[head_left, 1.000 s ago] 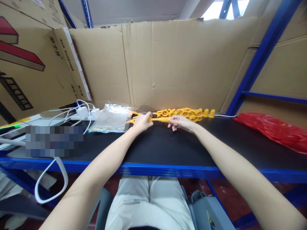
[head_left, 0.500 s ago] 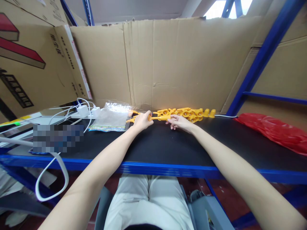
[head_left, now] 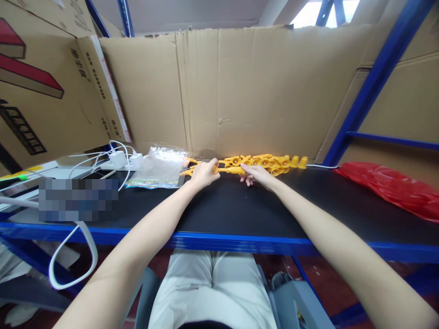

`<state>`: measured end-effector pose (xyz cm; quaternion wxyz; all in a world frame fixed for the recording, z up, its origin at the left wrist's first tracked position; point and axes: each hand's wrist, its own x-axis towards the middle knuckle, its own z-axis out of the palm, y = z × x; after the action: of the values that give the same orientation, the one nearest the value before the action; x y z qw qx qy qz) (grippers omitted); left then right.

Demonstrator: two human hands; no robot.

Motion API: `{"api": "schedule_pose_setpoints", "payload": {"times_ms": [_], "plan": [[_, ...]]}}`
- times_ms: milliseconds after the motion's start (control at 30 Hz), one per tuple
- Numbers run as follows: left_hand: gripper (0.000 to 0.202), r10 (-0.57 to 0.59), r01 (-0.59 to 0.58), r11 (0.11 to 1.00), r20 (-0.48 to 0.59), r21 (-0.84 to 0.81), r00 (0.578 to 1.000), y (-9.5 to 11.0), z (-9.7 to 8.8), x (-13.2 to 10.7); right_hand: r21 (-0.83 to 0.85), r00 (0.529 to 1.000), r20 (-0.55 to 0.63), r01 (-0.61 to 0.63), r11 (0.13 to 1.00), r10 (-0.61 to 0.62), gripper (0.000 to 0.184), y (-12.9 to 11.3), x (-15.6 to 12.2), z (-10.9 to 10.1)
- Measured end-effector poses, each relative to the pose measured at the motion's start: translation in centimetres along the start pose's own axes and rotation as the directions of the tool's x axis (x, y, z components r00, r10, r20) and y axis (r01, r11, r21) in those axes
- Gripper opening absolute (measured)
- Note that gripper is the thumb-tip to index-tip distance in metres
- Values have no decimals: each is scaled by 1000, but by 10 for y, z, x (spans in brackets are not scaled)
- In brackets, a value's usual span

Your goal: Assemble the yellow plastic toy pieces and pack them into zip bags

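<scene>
My left hand (head_left: 203, 174) is wrapped round a slim yellow plastic piece (head_left: 230, 170) lying level above the black tabletop. Its thicker end reaches the thumb and fingers of my right hand (head_left: 256, 175), which pinch it. Thin yellow prongs (head_left: 186, 173) stick out to the left of my left hand; whether they belong to the same piece is hidden by my fingers. Just behind both hands lies a heap of yellow plastic pieces (head_left: 265, 162) with round, cup-like ends. Two yellow cup-shaped ends (head_left: 299, 162) stand at the heap's right side.
A clear plastic bag (head_left: 156, 170) lies left of my left hand. White chargers (head_left: 118, 159) and cables sit farther left. A red plastic bag (head_left: 387, 189) is at the right. Cardboard (head_left: 260, 91) walls the back, and a blue rail (head_left: 236, 243) edges the table's front.
My right thumb has shifted slightly onto the end of the yellow piece, which has turned a little and shows a thicker side. My left hand keeps its place.
</scene>
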<state>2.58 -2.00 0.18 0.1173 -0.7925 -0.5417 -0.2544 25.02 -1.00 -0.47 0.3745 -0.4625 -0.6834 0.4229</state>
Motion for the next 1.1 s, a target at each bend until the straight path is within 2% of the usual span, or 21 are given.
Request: {"api": "schedule_pose_setpoints", "payload": {"times_ms": [167, 233, 333, 433, 633, 833, 1000, 1100], "plan": [[30, -20, 20, 1000, 26, -6, 999, -1, -1, 1, 16, 998, 41, -37, 999, 36, 41, 1, 0, -3], [31, -36, 36, 999, 36, -6, 999, -1, -1, 1, 15, 999, 43, 1, 1000, -2, 40, 1, 0, -6], [31, -38, 38, 999, 39, 1, 999, -2, -2, 1, -1, 996, 26, 80, 997, -79, 50, 2, 0, -7], [31, -25, 24, 1000, 34, 6, 999, -2, -2, 1, -21, 992, 31, 121, 992, -120, 44, 4, 1, -7], [31, -23, 23, 1000, 29, 20, 999, -2, -1, 1, -25, 997, -10, 72, 997, -72, 35, 2, 0, -5], [31, -13, 12, 999, 36, 37, 999, -1, -1, 1, 15, 999, 14, 50, 999, -50, 27, -3, -4, -5], [30, -7, 6, 1000, 26, 17, 1000, -1, 0, 1, 127, 999, 34, 14, 992, -19, 24, 1, -1, -4], [40, 29, -26, 998, 44, -64, 999, -1, -4, 0, 247, 1000, 11, 17, 969, -20, 21, 1, 0, -5]]}}
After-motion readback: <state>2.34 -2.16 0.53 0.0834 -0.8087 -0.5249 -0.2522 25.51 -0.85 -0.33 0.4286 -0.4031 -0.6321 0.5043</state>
